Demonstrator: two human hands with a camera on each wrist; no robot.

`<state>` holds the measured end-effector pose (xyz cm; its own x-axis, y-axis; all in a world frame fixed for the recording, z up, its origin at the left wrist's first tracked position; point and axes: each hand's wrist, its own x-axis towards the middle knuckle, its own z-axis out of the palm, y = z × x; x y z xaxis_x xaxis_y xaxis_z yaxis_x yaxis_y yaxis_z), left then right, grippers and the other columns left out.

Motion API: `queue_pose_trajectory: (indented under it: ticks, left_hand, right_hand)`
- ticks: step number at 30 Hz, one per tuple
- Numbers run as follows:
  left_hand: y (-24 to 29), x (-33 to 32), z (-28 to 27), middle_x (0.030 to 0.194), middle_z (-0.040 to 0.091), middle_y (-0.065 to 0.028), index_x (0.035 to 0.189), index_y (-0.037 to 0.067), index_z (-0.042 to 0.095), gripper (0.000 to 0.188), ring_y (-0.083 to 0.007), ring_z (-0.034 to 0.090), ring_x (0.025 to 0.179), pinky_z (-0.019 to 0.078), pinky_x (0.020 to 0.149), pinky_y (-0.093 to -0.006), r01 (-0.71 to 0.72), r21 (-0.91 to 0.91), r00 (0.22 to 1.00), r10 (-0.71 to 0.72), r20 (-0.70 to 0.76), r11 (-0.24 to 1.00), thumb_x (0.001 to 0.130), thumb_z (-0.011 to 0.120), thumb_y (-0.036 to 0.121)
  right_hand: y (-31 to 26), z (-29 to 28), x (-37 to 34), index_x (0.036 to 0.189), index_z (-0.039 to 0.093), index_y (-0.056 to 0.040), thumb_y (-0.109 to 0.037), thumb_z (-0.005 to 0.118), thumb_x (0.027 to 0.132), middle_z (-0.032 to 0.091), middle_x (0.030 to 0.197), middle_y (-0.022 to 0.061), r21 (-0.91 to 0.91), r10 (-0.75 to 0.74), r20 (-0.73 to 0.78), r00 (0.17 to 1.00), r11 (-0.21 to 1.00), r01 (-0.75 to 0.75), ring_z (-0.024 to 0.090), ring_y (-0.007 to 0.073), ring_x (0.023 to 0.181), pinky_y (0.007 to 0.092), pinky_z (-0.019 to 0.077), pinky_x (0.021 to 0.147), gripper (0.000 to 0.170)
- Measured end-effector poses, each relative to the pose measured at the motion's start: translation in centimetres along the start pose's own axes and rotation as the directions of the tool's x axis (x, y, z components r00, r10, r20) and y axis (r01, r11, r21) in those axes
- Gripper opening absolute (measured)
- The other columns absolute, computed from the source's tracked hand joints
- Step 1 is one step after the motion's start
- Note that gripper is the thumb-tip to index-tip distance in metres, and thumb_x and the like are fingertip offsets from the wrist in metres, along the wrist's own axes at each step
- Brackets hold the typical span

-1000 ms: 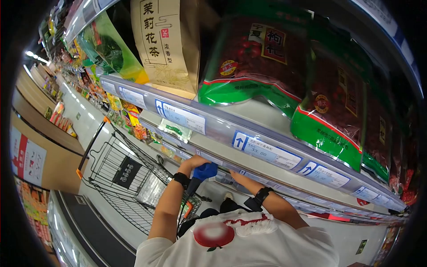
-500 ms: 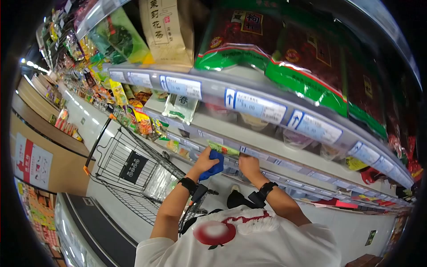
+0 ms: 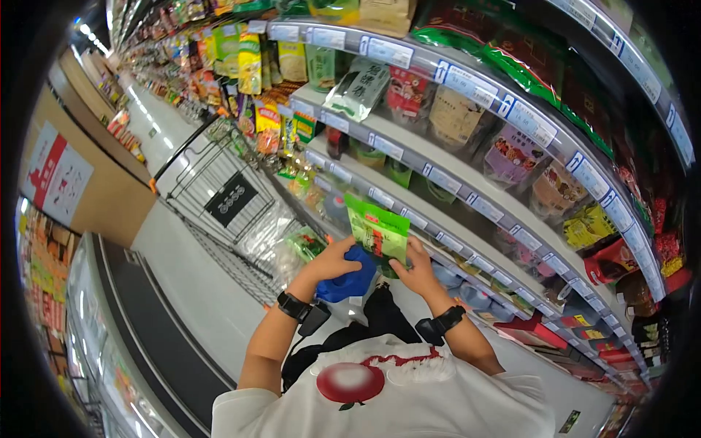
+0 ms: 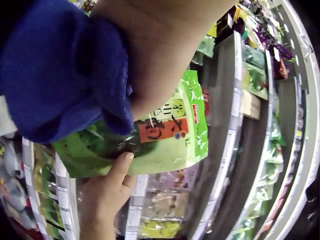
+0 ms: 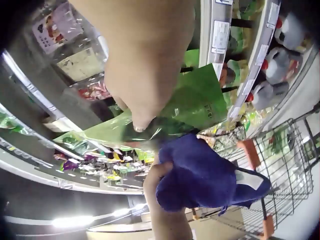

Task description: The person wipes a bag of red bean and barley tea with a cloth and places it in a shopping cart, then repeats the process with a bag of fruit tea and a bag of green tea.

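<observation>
In the head view a bright green food pouch (image 3: pixel 380 228) with a dark lower part is held upright in front of the body. My right hand (image 3: pixel 418 269) grips its right side, thumb across the front. My left hand (image 3: pixel 332 261) holds a bunched blue cloth (image 3: pixel 343 283) and is at the pouch's left edge. The right wrist view shows the cloth (image 5: pixel 200 172) with a white tag, below the pouch (image 5: pixel 200 97). From the left wrist, the right thumb lies on the printed face of the pouch (image 4: pixel 170 155), and the cloth (image 4: pixel 60 75) covers part of it.
Shelves (image 3: pixel 431 139) of bagged goods, edged with price labels, run along the right. A wire shopping cart (image 3: pixel 219 193) stands at the left with packages inside. Behind it are a dark-edged cabinet (image 3: pixel 161 321) and a brown panel (image 3: pixel 109 182).
The right hand has come back from the lower shelf with the green pouch, now upright between both hands. The head view has swung to show more of the lower shelves. The blue cloth stays in the left hand.
</observation>
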<state>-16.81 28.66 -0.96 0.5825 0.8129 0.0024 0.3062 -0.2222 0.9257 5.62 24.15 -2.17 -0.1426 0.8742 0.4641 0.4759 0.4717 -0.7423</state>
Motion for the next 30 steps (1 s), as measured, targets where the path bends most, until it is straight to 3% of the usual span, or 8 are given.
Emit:
queue_pose_trajectory:
  ticks: [1, 5, 7, 10, 12, 17, 22, 30]
  left_hand:
    - [1.3, -1.2, -0.3, 0.098, 0.058, -0.0127, 0.116, 0.002, 0.047, 0.052, -0.0186, 0.054, 0.090, 0.0414, 0.083, -0.0294, -0.012, -0.017, 1.000, 0.013, 0.026, 1.000, 0.067, 0.061, 0.011]
    - [4.5, -4.3, -0.8, 0.107, 0.057, -0.0093, 0.125, 0.004, 0.044, 0.059, -0.0158, 0.052, 0.095, 0.0402, 0.085, -0.0270, 0.031, -0.083, 0.998, -0.027, 0.056, 0.996, 0.068, 0.059, 0.005]
    - [6.8, -5.3, -0.4, 0.108, 0.055, -0.0074, 0.128, 0.004, 0.042, 0.062, -0.0120, 0.049, 0.098, 0.0398, 0.085, -0.0255, -0.005, -0.140, 0.999, 0.013, 0.052, 0.990, 0.069, 0.058, 0.001]
    - [9.1, -6.5, 1.0, 0.114, 0.051, -0.0081, 0.131, 0.003, 0.035, 0.066, -0.0124, 0.050, 0.098, 0.0412, 0.085, -0.0261, -0.047, -0.135, 0.998, 0.052, 0.030, 0.990, 0.070, 0.058, -0.002]
    - [9.4, -6.7, 3.3, 0.117, 0.047, -0.0099, 0.131, 0.001, 0.031, 0.065, -0.0147, 0.050, 0.099, 0.0423, 0.084, -0.0266, -0.090, -0.093, 0.962, 0.063, -0.267, 0.992, 0.072, 0.059, -0.003]
    - [15.0, -5.7, 9.4, 0.113, 0.044, -0.0134, 0.116, 0.000, 0.032, 0.050, -0.0201, 0.055, 0.093, 0.0455, 0.078, -0.0292, -0.319, -0.190, 0.638, 0.062, -0.767, 0.929, 0.075, 0.061, -0.001]
    - [14.4, -5.0, 17.0, 0.092, 0.054, -0.0164, 0.105, 0.000, 0.043, 0.040, -0.0285, 0.058, 0.079, 0.0454, 0.070, -0.0335, -0.134, 0.186, 0.648, 0.228, -0.726, 0.973, 0.074, 0.065, 0.010]
    - [16.6, -6.8, 22.9, 0.085, 0.056, -0.0160, 0.101, 0.001, 0.049, 0.038, -0.0299, 0.057, 0.077, 0.0448, 0.069, -0.0343, -0.188, 0.298, 0.689, 0.342, -0.639, 0.936, 0.069, 0.067, 0.009]
  right_hand:
    - [-0.4, -0.1, -0.8, 0.103, 0.054, -0.0026, -0.013, 0.063, 0.075, 0.048, 0.110, 0.0130, 0.032, 0.047, 0.062, 0.997, 0.998, -0.049, 0.049, 0.0279, 0.100, 0.0333, 0.0397, 0.083, 0.031]
    - [-3.4, 0.0, -3.3, 0.132, 0.028, -0.0014, -0.016, 0.061, 0.080, 0.038, 0.130, 0.0101, 0.438, 0.237, 0.387, 0.891, 0.803, -0.404, 0.035, 0.0189, 0.118, 0.0313, 0.0310, 0.096, 0.064]
    - [-5.7, -1.5, -4.0, 0.131, 0.031, -0.0019, -0.015, 0.060, 0.081, 0.040, 0.129, 0.0098, 0.478, 0.246, 0.461, 0.853, 0.741, -0.472, 0.037, 0.0190, 0.117, 0.0313, 0.0320, 0.096, 0.060]
    - [-5.4, -1.8, -5.7, 0.127, 0.037, -0.0031, -0.014, 0.062, 0.079, 0.046, 0.123, 0.0080, 0.740, 0.212, 0.515, 0.831, 0.380, -0.556, 0.042, 0.0182, 0.113, 0.0318, 0.0346, 0.094, 0.056]
    - [-4.4, -2.7, -6.7, 0.126, 0.039, -0.0029, -0.014, 0.062, 0.078, 0.048, 0.120, 0.0070, 0.794, 0.212, 0.567, 0.796, 0.118, -0.597, 0.045, 0.0179, 0.110, 0.0320, 0.0356, 0.094, 0.055]
    - [-3.7, -5.6, -10.0, 0.131, 0.032, -0.0036, -0.022, 0.054, 0.086, 0.043, 0.126, 0.0068, 0.700, 0.136, 0.650, 0.748, 0.275, -0.659, 0.044, 0.0182, 0.112, 0.0325, 0.0351, 0.094, 0.054]
    - [-3.3, -7.2, -13.8, 0.135, 0.022, -0.0058, -0.038, 0.041, 0.091, 0.037, 0.132, 0.0083, 0.776, 0.089, 0.614, 0.785, 0.117, -0.620, 0.039, 0.0207, 0.119, 0.0362, 0.0319, 0.100, 0.058]
    - [-5.4, -12.9, -13.3, 0.132, 0.028, -0.0045, -0.043, 0.036, 0.092, 0.042, 0.127, 0.0109, 0.849, 0.268, 0.486, 0.832, 0.079, -0.522, 0.045, 0.0204, 0.114, 0.0362, 0.0372, 0.097, 0.056]
